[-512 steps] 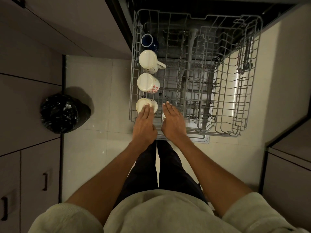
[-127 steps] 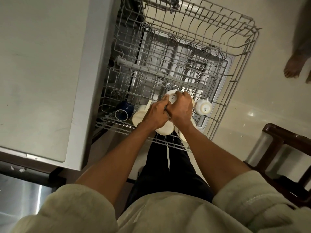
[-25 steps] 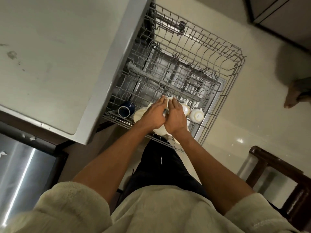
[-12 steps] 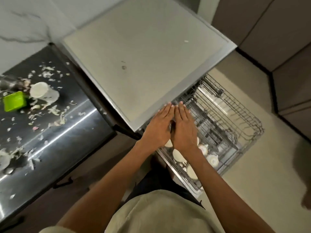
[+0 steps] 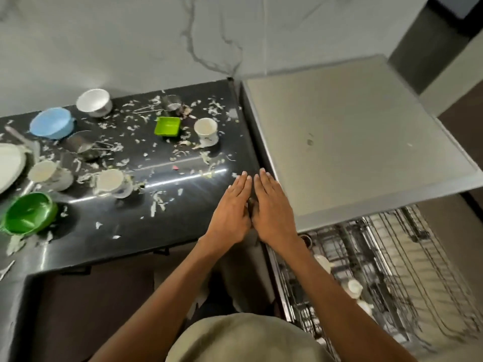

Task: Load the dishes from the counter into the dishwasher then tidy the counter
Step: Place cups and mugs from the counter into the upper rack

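My left hand (image 5: 232,207) and my right hand (image 5: 271,207) are side by side, flat, fingers straight, empty, over the right end of the black counter (image 5: 183,205) beside the dishwasher's grey top (image 5: 352,142). The pulled-out wire rack (image 5: 392,278) at lower right holds white cups (image 5: 354,288). On the counter stand a white cup (image 5: 206,130), a green square dish (image 5: 167,125), a blue bowl (image 5: 51,122), a white bowl (image 5: 94,102), a green bowl (image 5: 27,216), two more cups (image 5: 111,182) and a white plate (image 5: 9,165) at the left edge.
Vegetable scraps (image 5: 156,202) litter the counter. A steel cup (image 5: 171,102) and a metal utensil (image 5: 81,146) lie among the dishes. A marbled wall (image 5: 183,35) backs the counter. Dark cabinet fronts (image 5: 91,309) are below the counter's front edge.
My view has swung left from the rack to the counter. Both hands have come away from the rack's cups and now hover flat over the counter's right end.
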Tool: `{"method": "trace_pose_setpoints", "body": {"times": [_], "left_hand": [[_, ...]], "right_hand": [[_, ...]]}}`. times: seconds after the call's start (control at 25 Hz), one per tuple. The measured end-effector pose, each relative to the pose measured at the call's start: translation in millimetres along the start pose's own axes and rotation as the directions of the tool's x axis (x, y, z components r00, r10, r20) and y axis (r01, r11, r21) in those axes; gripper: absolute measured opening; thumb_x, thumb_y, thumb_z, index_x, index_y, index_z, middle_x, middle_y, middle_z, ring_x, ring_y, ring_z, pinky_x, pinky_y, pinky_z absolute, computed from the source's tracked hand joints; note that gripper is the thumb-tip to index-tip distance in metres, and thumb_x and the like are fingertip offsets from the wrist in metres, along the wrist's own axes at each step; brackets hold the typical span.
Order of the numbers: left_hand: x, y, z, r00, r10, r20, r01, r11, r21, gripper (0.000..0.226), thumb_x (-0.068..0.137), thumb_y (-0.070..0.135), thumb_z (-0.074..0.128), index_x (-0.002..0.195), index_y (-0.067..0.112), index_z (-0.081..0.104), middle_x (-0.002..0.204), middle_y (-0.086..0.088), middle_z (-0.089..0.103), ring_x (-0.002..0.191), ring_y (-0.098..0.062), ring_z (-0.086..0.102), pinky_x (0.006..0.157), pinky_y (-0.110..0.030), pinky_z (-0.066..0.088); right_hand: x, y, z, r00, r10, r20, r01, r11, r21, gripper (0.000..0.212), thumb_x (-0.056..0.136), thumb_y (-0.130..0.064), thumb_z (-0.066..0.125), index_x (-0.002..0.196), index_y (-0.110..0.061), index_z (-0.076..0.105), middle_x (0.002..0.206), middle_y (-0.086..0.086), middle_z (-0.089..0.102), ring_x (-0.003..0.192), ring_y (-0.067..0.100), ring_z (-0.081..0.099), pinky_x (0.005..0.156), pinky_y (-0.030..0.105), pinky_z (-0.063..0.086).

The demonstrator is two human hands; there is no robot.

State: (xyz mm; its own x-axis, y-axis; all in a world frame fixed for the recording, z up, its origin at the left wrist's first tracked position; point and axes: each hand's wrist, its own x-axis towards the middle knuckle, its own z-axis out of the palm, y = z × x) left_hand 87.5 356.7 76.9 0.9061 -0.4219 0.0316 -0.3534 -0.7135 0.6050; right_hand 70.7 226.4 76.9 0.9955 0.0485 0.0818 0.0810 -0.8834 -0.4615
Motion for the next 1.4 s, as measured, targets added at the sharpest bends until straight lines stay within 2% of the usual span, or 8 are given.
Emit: {"method": "trace_pose_setpoints", "body": {"times": [0.2,0.32,0.48,0.72,0.88,1.08,1.24,1.4], "left_hand": [[5.7,-76.6,-64.9,0.99,-0.101,-0.094,0.097,0.994,-0.05,0.069,0.093,0.003,0.043,0.157,0.009,0.019,0.164,-0.006,0.015,0.152,-0.012,0.007,0.124,-0.028,0.006],[22.0,-108.0,-90.9,0.986,-0.133,-0.102,0.125,0.989,-0.082,0.07,0.093,0.001,0.045,0.157,0.008,0.019,0.164,-0.008,0.015,0.152,-0.015,0.01,0.125,-0.029,0.006],[53.6,-133.2,-109.9,0.991,-0.125,-0.054,0.119,0.987,-0.107,0.069,0.093,0.002,0.047,0.156,0.004,0.017,0.164,-0.012,0.015,0.152,-0.02,0.011,0.119,-0.019,0.0],[99.9,-152.8,-119.6,0.986,-0.166,0.019,0.167,0.973,-0.157,0.073,0.092,0.0,0.045,0.157,0.006,0.012,0.165,-0.011,0.011,0.153,-0.018,0.008,0.122,-0.024,0.004],[118.4,-161.0,-120.0,0.985,-0.154,0.084,0.167,0.969,-0.185,0.078,0.088,-0.007,0.045,0.157,0.006,0.012,0.164,-0.01,0.012,0.152,-0.019,0.009,0.118,-0.017,0.003],[135.5,-171.9,-113.0,0.988,-0.153,-0.022,0.141,0.949,-0.284,0.075,0.08,-0.007,0.045,0.151,0.016,0.036,0.154,0.0,0.042,0.144,-0.012,0.034,0.12,-0.03,0.027],[133.3,-161.0,-119.2,0.979,-0.178,-0.104,0.123,0.908,-0.4,0.057,0.085,-0.014,0.046,0.134,0.015,0.056,0.124,0.008,0.062,0.108,0.005,0.055,0.093,-0.004,0.038],[126.3,-157.8,-114.6,0.936,-0.337,-0.105,0.214,0.779,-0.589,0.04,0.095,0.001,0.056,0.134,0.011,0.057,0.121,0.007,0.066,0.11,0.005,0.06,0.099,-0.023,0.048]], "right_hand": [[63.5,-76.1,35.2,0.996,-0.088,0.009,0.088,0.996,0.024,0.062,0.097,-0.013,0.053,0.155,-0.004,0.031,0.164,0.014,0.023,0.153,0.023,0.017,0.126,0.038,0.014],[99.4,-102.0,48.4,0.998,-0.061,0.015,0.06,0.998,0.025,0.067,0.095,-0.014,0.056,0.156,-0.003,0.028,0.165,0.014,0.021,0.154,0.023,0.014,0.126,0.033,0.008],[140.3,-115.2,53.9,0.999,0.009,0.042,-0.011,0.999,0.044,0.072,0.098,-0.021,0.057,0.158,-0.005,0.021,0.166,0.012,0.015,0.154,0.022,0.01,0.125,0.03,0.005],[191.3,-106.5,61.4,0.994,0.087,0.059,-0.09,0.995,0.047,0.077,0.091,-0.018,0.063,0.157,-0.008,0.024,0.165,0.011,0.018,0.152,0.025,0.013,0.122,0.041,0.027],[213.9,-94.7,69.6,0.985,0.17,0.03,-0.173,0.972,0.16,0.071,0.089,-0.01,0.065,0.152,-0.01,0.032,0.155,0.008,0.036,0.142,0.025,0.029,0.113,0.039,0.038],[227.9,-77.3,76.3,0.968,0.248,-0.042,-0.221,0.918,0.33,0.058,0.083,-0.024,0.078,0.135,-0.018,0.053,0.125,0.001,0.057,0.119,0.021,0.053,0.096,0.028,0.042],[226.1,-71.7,78.2,0.951,0.301,-0.066,-0.236,0.849,0.472,0.053,0.069,-0.038,0.087,0.113,-0.032,0.059,0.11,-0.011,0.059,0.102,0.011,0.061,0.089,0.039,0.055],[204.4,-76.4,66.4,0.927,0.365,-0.082,-0.249,0.766,0.592,0.058,0.063,-0.039,0.094,0.109,-0.028,0.061,0.106,-0.012,0.064,0.089,0.002,0.066,0.076,0.024,0.058]]}}
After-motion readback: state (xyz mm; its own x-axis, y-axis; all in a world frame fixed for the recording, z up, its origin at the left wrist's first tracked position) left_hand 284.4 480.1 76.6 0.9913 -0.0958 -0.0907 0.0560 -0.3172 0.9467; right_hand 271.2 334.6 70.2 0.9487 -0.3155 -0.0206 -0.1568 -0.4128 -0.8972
